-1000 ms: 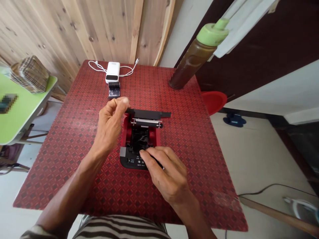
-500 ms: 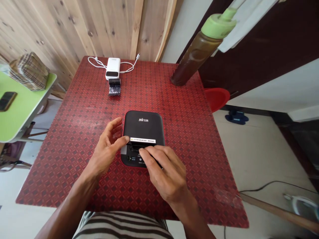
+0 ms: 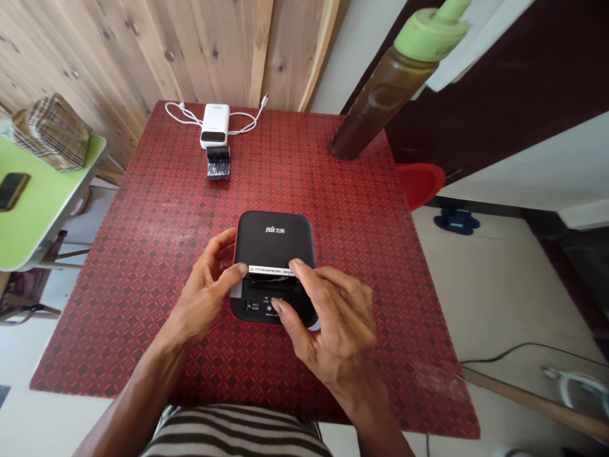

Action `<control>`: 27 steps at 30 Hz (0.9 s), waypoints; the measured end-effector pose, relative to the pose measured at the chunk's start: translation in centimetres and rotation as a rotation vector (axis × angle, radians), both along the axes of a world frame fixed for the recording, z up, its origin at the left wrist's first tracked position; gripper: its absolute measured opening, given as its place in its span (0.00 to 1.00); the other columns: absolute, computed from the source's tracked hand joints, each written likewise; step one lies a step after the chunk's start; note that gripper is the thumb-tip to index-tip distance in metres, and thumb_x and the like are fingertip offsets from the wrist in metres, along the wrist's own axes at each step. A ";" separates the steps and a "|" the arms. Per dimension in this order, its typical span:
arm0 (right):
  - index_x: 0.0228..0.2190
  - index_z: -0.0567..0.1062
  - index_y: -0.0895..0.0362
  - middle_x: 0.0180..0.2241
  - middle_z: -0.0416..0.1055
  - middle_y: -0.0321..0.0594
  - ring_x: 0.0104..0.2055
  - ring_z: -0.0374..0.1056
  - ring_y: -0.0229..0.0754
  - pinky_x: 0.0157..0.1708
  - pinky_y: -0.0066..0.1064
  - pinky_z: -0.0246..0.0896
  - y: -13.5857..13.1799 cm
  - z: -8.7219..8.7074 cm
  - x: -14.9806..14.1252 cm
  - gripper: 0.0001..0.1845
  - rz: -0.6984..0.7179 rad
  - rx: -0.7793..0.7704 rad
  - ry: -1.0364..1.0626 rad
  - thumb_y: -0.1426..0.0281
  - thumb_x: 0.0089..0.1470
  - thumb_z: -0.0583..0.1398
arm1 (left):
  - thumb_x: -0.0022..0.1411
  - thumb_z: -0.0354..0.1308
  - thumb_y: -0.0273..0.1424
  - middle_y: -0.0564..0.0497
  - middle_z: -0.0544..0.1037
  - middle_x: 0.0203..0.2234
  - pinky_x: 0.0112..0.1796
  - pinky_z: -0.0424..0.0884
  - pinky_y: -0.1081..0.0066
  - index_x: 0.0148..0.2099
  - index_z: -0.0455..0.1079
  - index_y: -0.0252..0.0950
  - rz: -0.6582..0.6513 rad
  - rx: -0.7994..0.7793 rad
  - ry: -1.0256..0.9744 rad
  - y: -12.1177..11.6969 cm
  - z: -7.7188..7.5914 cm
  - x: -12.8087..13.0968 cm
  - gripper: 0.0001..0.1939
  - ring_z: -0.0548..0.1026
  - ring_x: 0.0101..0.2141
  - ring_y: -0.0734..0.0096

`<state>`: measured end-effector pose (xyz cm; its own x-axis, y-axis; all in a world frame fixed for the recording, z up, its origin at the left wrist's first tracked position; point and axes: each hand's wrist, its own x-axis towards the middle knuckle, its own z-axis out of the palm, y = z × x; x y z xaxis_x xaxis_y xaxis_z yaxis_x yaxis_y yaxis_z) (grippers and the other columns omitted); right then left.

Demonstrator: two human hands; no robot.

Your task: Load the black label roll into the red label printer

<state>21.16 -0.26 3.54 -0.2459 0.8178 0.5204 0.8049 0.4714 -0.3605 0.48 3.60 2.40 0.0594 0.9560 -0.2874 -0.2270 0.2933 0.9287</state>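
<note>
Boxy device: a flat black plastic box with rounded corners and red lower sides [image 3: 276, 246] sits on the red-and-black patterned tabletop [image 3: 380, 254], between the two hands.
Left hand: the left hand [image 3: 205, 282] is loosely spread, thumb on the left front edge of the box's top cover and fingers along its left side, not closed round it.
Right hand: the right hand [image 3: 333, 320] is half open and grips nothing visible; its index fingertip is at the white paper warning strip [image 3: 271, 270] and its thumb is over the black front panel [image 3: 252, 309].
Slot risk: a thin pale edge shows in the dark slot [image 3: 259, 281]; it could crease or jam if the cover presses on it askew.
Cover risk: the cover lies down, but whether it is latched cannot be told; uneven pressure could leave one side raised.
Button risk: the right thumb is near the small round button [image 3: 269, 308], so a stray push could trip it.
Inside the box: hidden by the cover.
Bottle: the tall brown see-through bottle with a pale green cap [image 3: 383, 92] stands at the far right; whether it holds dark liquid or is merely tinted is unclear.
Bag: the beige checked fabric bag [image 3: 59, 130] sits on the green side table [image 3: 35, 235], its contents out of sight.
</note>
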 end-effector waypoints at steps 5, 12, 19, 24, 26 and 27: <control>0.66 0.70 0.57 0.49 0.88 0.48 0.53 0.80 0.54 0.56 0.45 0.65 -0.1 -0.4 -0.1 0.23 0.006 -0.025 0.019 0.70 0.74 0.64 | 0.64 0.75 0.41 0.42 0.76 0.71 0.70 0.68 0.47 0.69 0.73 0.42 0.005 0.023 0.008 0.1 -0.2 0.0 0.34 0.72 0.71 0.44; 0.68 0.72 0.56 0.57 0.84 0.52 0.61 0.77 0.57 0.60 0.51 0.73 -0.8 -0.6 1.0 0.25 0.005 0.016 0.109 0.69 0.73 0.64 | 0.69 0.72 0.41 0.42 0.78 0.70 0.72 0.65 0.46 0.69 0.75 0.42 0.044 0.026 0.016 -0.8 -0.6 -0.1 0.30 0.72 0.71 0.44; 0.69 0.70 0.55 0.55 0.84 0.52 0.55 0.81 0.54 0.53 0.49 0.82 -3.4 -2.7 1.5 0.29 -0.188 -0.020 0.251 0.63 0.73 0.66 | 0.70 0.72 0.39 0.46 0.78 0.69 0.65 0.71 0.51 0.70 0.75 0.47 0.009 0.035 0.047 -2.9 -0.9 -1.4 0.29 0.75 0.68 0.46; 0.69 0.70 0.56 0.53 0.85 0.52 0.52 0.84 0.53 0.49 0.46 0.84 -4.1 -3.7 0.7 0.27 -0.226 -0.087 0.269 0.59 0.76 0.63 | 0.69 0.71 0.38 0.45 0.79 0.68 0.61 0.74 0.54 0.68 0.77 0.45 0.040 0.033 0.083 -3.1 -0.7 -1.2 0.27 0.76 0.67 0.46; 0.69 0.70 0.55 0.53 0.85 0.52 0.52 0.84 0.53 0.49 0.46 0.84 -4.1 -3.8 0.5 0.27 -0.235 -0.082 0.274 0.59 0.76 0.63 | 0.69 0.71 0.38 0.45 0.80 0.67 0.62 0.74 0.54 0.68 0.77 0.45 0.052 0.027 0.094 -3.0 -0.6 -0.9 0.27 0.76 0.67 0.46; 0.69 0.70 0.55 0.52 0.85 0.51 0.52 0.85 0.54 0.50 0.47 0.85 -4.1 -3.9 0.5 0.27 -0.238 -0.082 0.274 0.58 0.76 0.63 | 0.69 0.70 0.37 0.46 0.79 0.68 0.62 0.73 0.54 0.68 0.77 0.45 0.052 0.027 0.095 -3.0 -0.6 -0.7 0.27 0.75 0.68 0.47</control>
<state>21.68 -4.39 -0.36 0.0950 0.8771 0.4708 0.7570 0.2435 -0.6064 -0.25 0.55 1.82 -0.0165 0.9646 -0.2630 -0.1519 0.2576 0.9542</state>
